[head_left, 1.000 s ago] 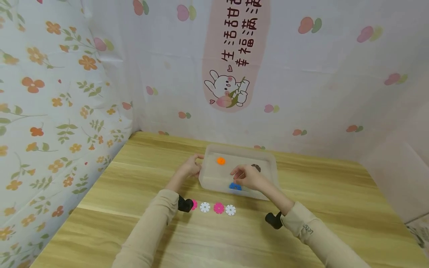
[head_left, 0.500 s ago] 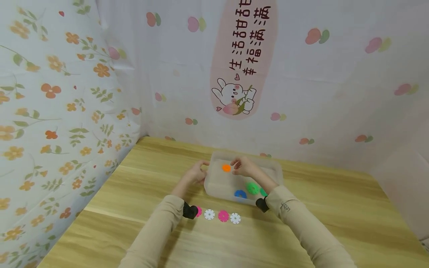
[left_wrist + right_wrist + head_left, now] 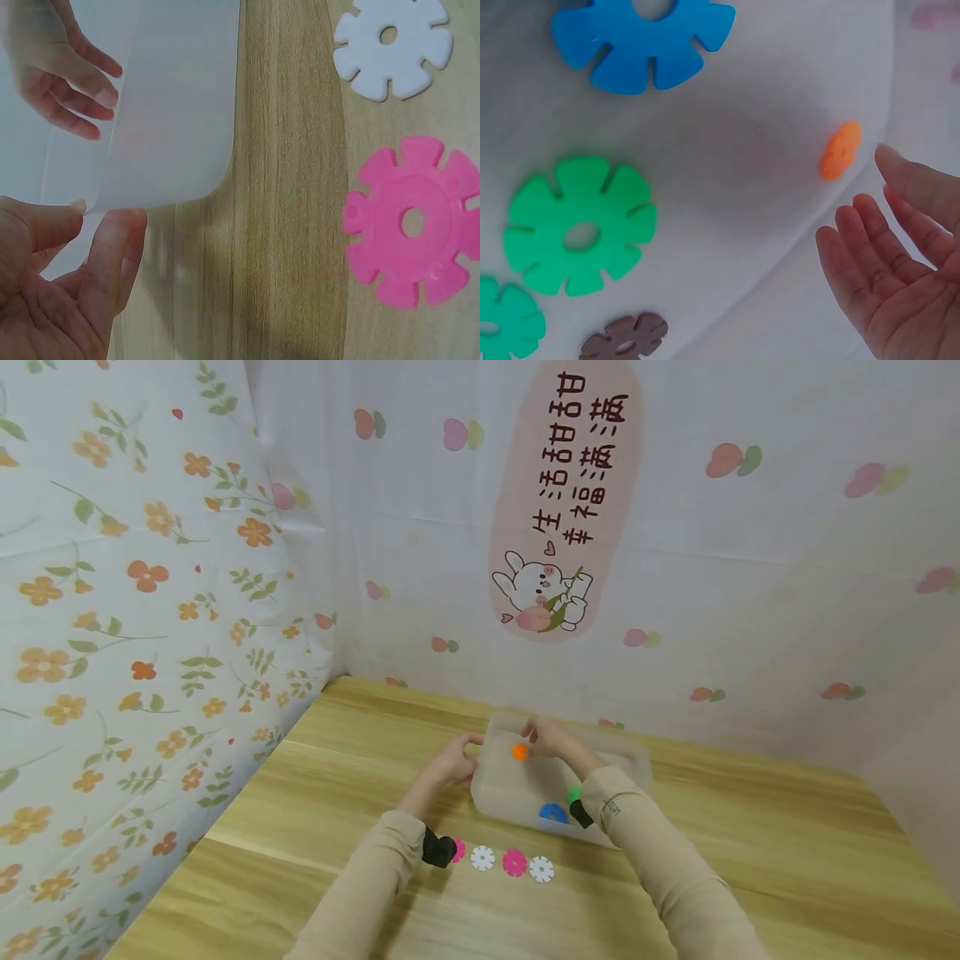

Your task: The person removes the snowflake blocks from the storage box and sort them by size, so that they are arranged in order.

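A translucent plastic box (image 3: 504, 787) holds several notched snowflake discs. My left hand (image 3: 453, 763) grips its left end, and the left wrist view shows the thumb and fingers pinching the rim. My right hand (image 3: 553, 740) is over the box, fingers loosely bent and holding nothing. Just beside its fingertips lies an orange disc (image 3: 841, 152), near the box's left end. A blue disc (image 3: 553, 814) leans by the front wall. The right wrist view also has a green disc (image 3: 615, 251), a teal one (image 3: 525, 326) and a brown one (image 3: 641, 330).
Along the table (image 3: 300, 827) in front of the box runs a row of discs: a pink one (image 3: 513, 863) between two white ones, the right one (image 3: 542, 870) at the end. Another pink disc (image 3: 458, 850) is partly behind the black left wrist camera (image 3: 438, 850). A printed curtain (image 3: 420, 543) hangs behind.
My right hand has moved left and back across the box, from above the blue disc to the orange disc. My left hand stays on the box's end. The head view has shifted.
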Demonstrator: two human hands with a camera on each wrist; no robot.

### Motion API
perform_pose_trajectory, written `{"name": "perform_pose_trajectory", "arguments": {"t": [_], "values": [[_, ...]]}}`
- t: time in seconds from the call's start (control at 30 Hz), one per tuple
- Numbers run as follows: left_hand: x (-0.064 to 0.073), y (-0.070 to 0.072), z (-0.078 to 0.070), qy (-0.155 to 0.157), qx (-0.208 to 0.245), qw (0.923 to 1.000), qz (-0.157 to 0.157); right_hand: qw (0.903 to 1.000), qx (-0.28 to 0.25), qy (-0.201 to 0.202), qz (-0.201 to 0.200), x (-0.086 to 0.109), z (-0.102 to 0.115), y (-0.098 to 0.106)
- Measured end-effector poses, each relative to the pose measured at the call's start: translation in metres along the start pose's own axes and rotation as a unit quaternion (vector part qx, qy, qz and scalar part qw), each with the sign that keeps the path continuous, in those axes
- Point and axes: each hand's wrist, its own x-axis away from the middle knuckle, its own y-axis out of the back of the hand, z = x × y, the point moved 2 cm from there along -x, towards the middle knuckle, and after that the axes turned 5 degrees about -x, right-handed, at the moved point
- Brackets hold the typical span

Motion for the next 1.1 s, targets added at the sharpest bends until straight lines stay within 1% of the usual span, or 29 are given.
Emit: {"name": "perform_pose_trajectory", "arguments": {"t": [0.03,0.07,0.1,0.13,0.23,0.27,0.33,0.37,0.4,0.47,0.53,0.57,0.6,0.63,0.67,0.77,0.8,0.83,0.9,0.97,1.0,1.03,1.1], "values": [[0.0,0.0,0.001,-0.003,-0.002,1.0,0.0,0.9997,0.004,0.023,-0.006,-0.01,-0.014,-0.007],[0.0,0.0,0.001,-0.005,-0.003,1.0,0.0,0.9998,0.011,0.017,-0.006,-0.023,-0.027,-0.014],[0.0,0.0,0.001,-0.006,-0.003,1.0,0.0,0.9994,0.02,0.024,-0.011,-0.037,-0.046,-0.023],[0.0,-0.001,0.001,-0.007,-0.002,1.0,0.0,0.9996,0.027,0.007,-0.004,-0.051,-0.064,-0.031],[0.0,-0.004,0.0,-0.011,-0.001,0.9999,0.003,0.9983,0.041,0.03,-0.027,-0.105,-0.142,-0.064],[0.0,-0.004,0.0,-0.01,0.0,0.9999,0.004,0.9984,0.043,0.022,-0.03,-0.122,-0.164,-0.073],[0.0,-0.005,-0.001,-0.008,0.0,1.0,0.005,0.9981,0.036,0.032,-0.039,-0.146,-0.198,-0.087],[0.001,-0.005,-0.001,-0.007,0.0,1.0,0.006,0.9977,0.038,0.033,-0.046,-0.156,-0.21,-0.094],[0.001,-0.005,-0.001,-0.005,0.0,1.0,0.006,0.9977,0.039,0.025,-0.05,-0.163,-0.218,-0.099],[0.001,-0.004,-0.001,0.0,0.001,1.0,0.003,0.9971,0.041,0.024,-0.059,-0.151,-0.198,-0.094],[0.001,-0.002,-0.001,0.007,0.0,1.0,0.0,0.9971,0.044,0.02,-0.059,-0.133,-0.168,-0.085],[0.001,0.0,-0.001,0.01,0.0,0.9999,-0.002,0.9967,0.045,0.024,-0.062,-0.122,-0.15,-0.08],[0.0,0.001,0.0,0.013,-0.002,0.9999,-0.005,0.9972,0.045,0.023,-0.055,-0.107,-0.128,-0.072],[0.0,0.001,-0.001,0.016,-0.003,0.9999,-0.006,0.9965,0.04,0.041,-0.061,-0.09,-0.11,-0.062],[-0.001,0.0,-0.002,0.017,-0.004,0.9998,-0.005,0.9964,0.037,0.042,-0.064,-0.081,-0.1,-0.057],[-0.001,-0.001,-0.004,0.017,-0.004,0.9998,-0.003,0.9968,0.023,0.047,-0.061,-0.044,-0.058,-0.036],[-0.001,-0.002,-0.004,0.017,-0.006,0.9998,-0.003,0.9983,0.013,0.034,-0.046,-0.031,-0.042,-0.028],[-0.001,-0.002,-0.004,0.016,-0.006,0.9998,-0.003,0.9984,0.006,0.03,-0.047,-0.019,-0.027,-0.021],[-0.001,-0.002,-0.003,0.015,-0.006,0.9999,-0.003,0.9997,-0.013,0.0,-0.02,0.005,0.005,-0.006],[-0.001,-0.001,-0.002,0.018,-0.011,0.9998,-0.006,0.9991,-0.033,-0.027,-0.003,0.025,0.031,0.006],[-0.001,0.0,-0.002,0.02,-0.013,0.9997,-0.006,0.9985,-0.04,-0.037,0.004,0.035,0.043,0.012],[-0.001,0.0,-0.002,0.021,-0.014,0.9997,-0.006,0.9984,-0.056,-0.011,-0.004,0.039,0.043,0.013],[0.0,0.001,-0.003,0.02,-0.021,0.9995,-0.007,0.9972,-0.074,-0.008,-0.003,0.055,0.058,0.021]]}}
